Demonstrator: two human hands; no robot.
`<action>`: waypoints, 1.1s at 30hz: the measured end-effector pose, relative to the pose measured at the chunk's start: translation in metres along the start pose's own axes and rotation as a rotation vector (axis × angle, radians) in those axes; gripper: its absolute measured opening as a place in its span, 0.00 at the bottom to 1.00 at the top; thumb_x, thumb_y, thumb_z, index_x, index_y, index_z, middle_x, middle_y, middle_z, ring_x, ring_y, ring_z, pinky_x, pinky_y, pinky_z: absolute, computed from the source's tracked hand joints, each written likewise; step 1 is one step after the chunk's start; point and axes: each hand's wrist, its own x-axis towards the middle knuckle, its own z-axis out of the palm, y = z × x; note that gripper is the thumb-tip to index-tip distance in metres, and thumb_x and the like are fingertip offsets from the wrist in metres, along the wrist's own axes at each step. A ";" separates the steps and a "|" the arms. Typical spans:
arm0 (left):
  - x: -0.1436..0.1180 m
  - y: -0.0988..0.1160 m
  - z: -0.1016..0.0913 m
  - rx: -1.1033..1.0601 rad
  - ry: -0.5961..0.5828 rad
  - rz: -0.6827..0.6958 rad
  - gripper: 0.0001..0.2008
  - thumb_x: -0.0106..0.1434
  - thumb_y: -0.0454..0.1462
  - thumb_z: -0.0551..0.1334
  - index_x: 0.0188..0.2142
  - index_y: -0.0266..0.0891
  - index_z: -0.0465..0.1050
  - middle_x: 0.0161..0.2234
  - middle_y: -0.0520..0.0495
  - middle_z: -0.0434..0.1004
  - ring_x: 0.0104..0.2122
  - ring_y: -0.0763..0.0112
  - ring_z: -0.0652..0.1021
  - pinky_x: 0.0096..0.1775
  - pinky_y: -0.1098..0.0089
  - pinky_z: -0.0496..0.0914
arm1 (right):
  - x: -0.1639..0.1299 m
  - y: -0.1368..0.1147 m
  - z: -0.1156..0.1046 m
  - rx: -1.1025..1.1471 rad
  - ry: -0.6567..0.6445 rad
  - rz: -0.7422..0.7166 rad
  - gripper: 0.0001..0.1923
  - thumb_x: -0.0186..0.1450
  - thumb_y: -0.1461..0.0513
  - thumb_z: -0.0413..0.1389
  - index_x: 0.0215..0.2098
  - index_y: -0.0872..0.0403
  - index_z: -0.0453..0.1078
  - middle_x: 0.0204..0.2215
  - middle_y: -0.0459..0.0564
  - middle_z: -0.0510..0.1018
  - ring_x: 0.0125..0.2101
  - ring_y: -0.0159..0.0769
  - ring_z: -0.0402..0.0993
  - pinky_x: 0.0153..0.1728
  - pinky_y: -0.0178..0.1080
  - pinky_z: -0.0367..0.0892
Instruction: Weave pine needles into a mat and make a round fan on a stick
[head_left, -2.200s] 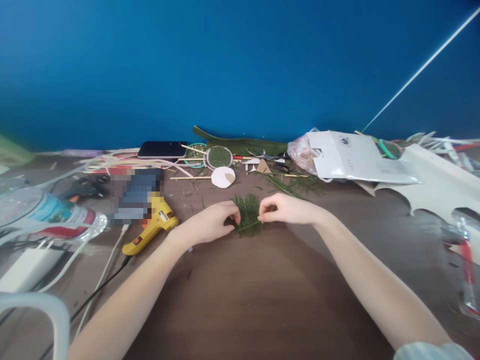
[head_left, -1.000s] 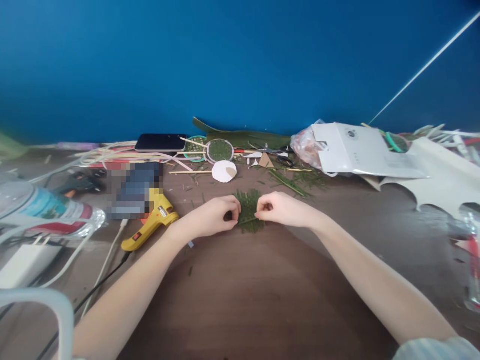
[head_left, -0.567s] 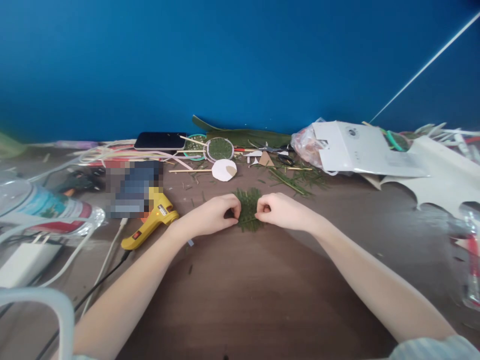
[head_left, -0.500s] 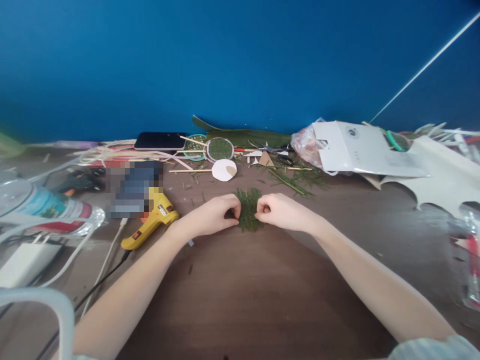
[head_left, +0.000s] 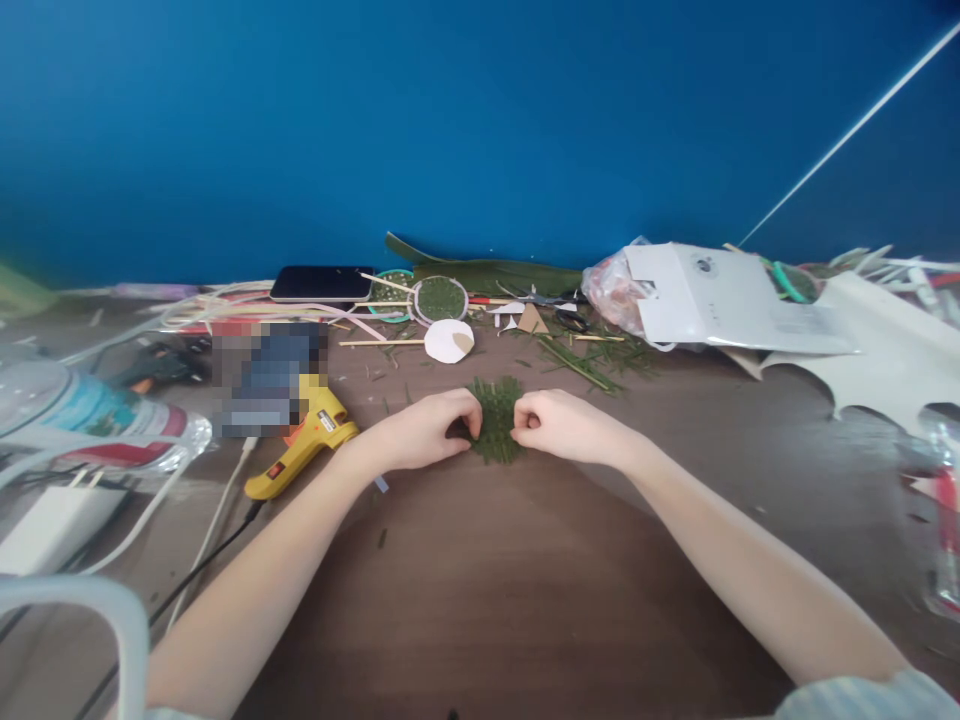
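Head view: green leaf-strip piece (head_left: 496,415) is lying on brown table (head_left: 517,580); right hand (head_left: 556,422) is pinching its right edge; left hand (head_left: 431,430) is touching its left edge, grip unclear; yellow glue gun (head_left: 309,440) is lying farther left.

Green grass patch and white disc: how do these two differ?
Edge: the grass patch is ragged; the white disc has a cleaner, roundish outline.
Colour: the grass patch is dark green; the white disc is mostly white with a tan area.
Place: the grass patch lies between the left hand and right hand; the white disc lies farther back.
Both appear to lie on the brown table.
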 end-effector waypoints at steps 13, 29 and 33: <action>-0.004 0.010 -0.005 0.010 0.063 -0.029 0.09 0.51 0.28 0.54 0.31 0.39 0.68 0.32 0.52 0.71 0.33 0.72 0.71 0.38 0.72 0.64 | -0.002 -0.001 0.000 -0.053 0.003 -0.006 0.04 0.54 0.61 0.53 0.23 0.53 0.65 0.27 0.46 0.73 0.28 0.31 0.65 0.26 0.33 0.54; -0.006 0.011 0.003 -0.065 0.012 -0.139 0.08 0.53 0.30 0.54 0.31 0.39 0.70 0.30 0.52 0.76 0.30 0.74 0.75 0.34 0.75 0.66 | -0.002 -0.001 -0.001 -0.025 -0.003 -0.010 0.05 0.54 0.61 0.53 0.22 0.53 0.64 0.27 0.46 0.73 0.27 0.31 0.64 0.26 0.33 0.54; -0.006 0.014 0.004 -0.048 0.020 -0.146 0.06 0.55 0.31 0.54 0.31 0.39 0.69 0.29 0.52 0.76 0.30 0.73 0.75 0.33 0.74 0.65 | -0.002 0.000 -0.002 -0.007 0.008 -0.024 0.06 0.55 0.60 0.53 0.21 0.53 0.64 0.26 0.45 0.73 0.27 0.31 0.65 0.26 0.33 0.54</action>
